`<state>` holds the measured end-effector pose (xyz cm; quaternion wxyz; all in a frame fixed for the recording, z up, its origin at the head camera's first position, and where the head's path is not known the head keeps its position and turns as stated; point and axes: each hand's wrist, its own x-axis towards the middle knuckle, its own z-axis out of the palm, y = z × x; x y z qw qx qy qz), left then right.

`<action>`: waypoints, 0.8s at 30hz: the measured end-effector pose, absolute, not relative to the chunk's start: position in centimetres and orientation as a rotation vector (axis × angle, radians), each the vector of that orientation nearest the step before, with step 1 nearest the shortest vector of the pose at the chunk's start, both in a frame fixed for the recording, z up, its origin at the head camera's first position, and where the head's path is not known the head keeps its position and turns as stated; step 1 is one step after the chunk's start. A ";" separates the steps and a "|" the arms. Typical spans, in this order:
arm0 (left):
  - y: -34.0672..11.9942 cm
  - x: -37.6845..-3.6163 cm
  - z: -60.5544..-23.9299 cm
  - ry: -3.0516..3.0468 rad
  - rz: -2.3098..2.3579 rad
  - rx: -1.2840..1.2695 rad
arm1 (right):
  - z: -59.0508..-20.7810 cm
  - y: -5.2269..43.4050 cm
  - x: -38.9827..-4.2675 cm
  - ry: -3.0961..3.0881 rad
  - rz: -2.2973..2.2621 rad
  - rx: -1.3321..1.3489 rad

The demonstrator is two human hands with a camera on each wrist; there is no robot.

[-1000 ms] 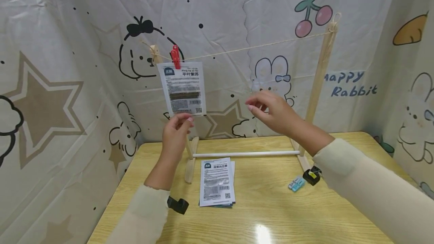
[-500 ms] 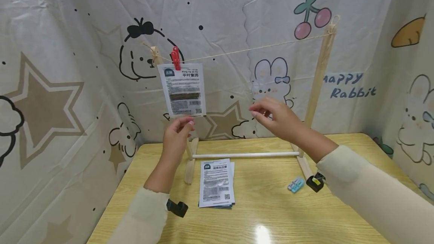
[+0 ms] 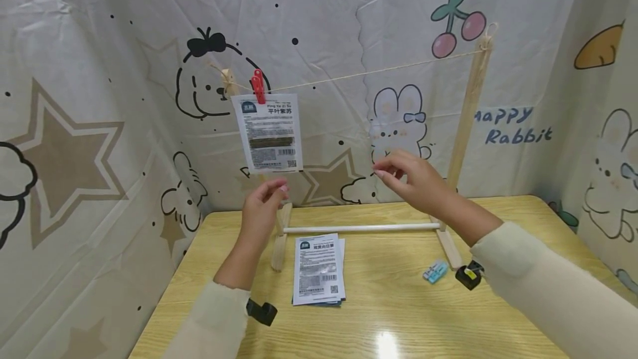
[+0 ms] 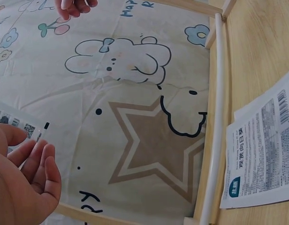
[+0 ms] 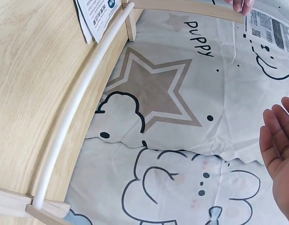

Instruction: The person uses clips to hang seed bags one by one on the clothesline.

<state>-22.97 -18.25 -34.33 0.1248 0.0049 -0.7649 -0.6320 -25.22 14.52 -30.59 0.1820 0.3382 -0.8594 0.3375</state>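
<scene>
A printed packet (image 3: pixel 271 126) hangs upright from a thin string (image 3: pixel 369 72), held at its top edge by a red clothespin (image 3: pixel 258 87). Just below its lower edge is my left hand (image 3: pixel 259 212), fingers loosely bent and nothing in them. My right hand (image 3: pixel 416 181) is raised in the air to the right, under the string, fingers relaxed and holding nothing. In the right wrist view its palm (image 5: pixel 285 154) shows bare. A short stack of similar packets (image 3: pixel 319 270) lies on the table, below and between the hands.
The string runs between two wooden posts (image 3: pixel 468 115), joined low down by a white rod (image 3: pixel 359 228). Small light-blue and white pieces (image 3: pixel 435 272) lie on the wooden table (image 3: pixel 389 303) near the right foot. A patterned cloth (image 3: pixel 324 26) closes off the back and sides.
Both hands have come down a little, the left away from the packet's lower edge. My right hand has also drifted slightly right. The packet stays hanging in the clothespin.
</scene>
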 end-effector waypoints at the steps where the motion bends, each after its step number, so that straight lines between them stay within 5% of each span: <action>1: -18.2 -22.9 -34.4 -2.235 -1.840 0.020 | -30.7 14.6 -25.2 -2.430 0.949 0.952; 24: -17.4 -22.7 -36.8 -2.280 -1.854 0.091 | -32.8 16.1 -24.7 -2.491 0.983 0.864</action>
